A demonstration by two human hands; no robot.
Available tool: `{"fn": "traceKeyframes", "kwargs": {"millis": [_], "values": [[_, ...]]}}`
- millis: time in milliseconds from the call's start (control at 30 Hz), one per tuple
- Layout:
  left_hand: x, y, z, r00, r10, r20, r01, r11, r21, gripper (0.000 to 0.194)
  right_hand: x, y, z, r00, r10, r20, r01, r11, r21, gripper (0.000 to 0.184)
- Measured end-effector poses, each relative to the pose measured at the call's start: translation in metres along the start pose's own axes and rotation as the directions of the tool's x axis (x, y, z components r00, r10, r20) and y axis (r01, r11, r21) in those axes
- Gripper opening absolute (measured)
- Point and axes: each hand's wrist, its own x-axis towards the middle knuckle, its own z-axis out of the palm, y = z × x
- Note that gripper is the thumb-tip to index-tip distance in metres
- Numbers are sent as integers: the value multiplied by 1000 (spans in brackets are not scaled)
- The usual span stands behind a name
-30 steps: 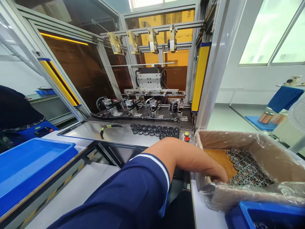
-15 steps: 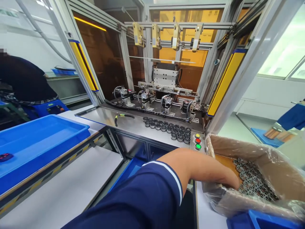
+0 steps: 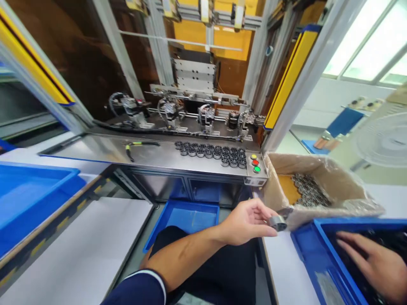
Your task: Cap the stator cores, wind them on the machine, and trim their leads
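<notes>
My left hand is in front of the cardboard box, pinching a short grey metal ring between thumb and fingers. Inside the lined box lie many similar grey rings. At the right edge, my right hand reaches into a blue bin holding dark parts whose kind I cannot make out. Its visible fingers are stretched out with a gap between them, and nothing shows in them. Rows of black-and-silver round parts stand on the machine's metal ledge.
Yellow, red and green buttons sit at the ledge's right end. Behind are fixtures inside a frame with yellow side bars. A black-and-yellow cable piece lies on the ledge. Blue trays flank the left.
My left hand has come out of the cardboard box, now with a metal ring in it. My right hand has come into view in the blue bin. The view has tilted down and shifted right.
</notes>
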Motion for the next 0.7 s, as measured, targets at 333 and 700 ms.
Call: {"fn": "traceKeyframes", "kwargs": {"millis": [333,700], "values": [[-29,1,6,992,75,100,-76,997,3,56,16,-183,-24,908,-292,-299,370,895,249,21],[-39,-4,25,984,-95,151,96,995,5,68,2,-180,-7,922,-286,-259,370,846,383,30]]}}
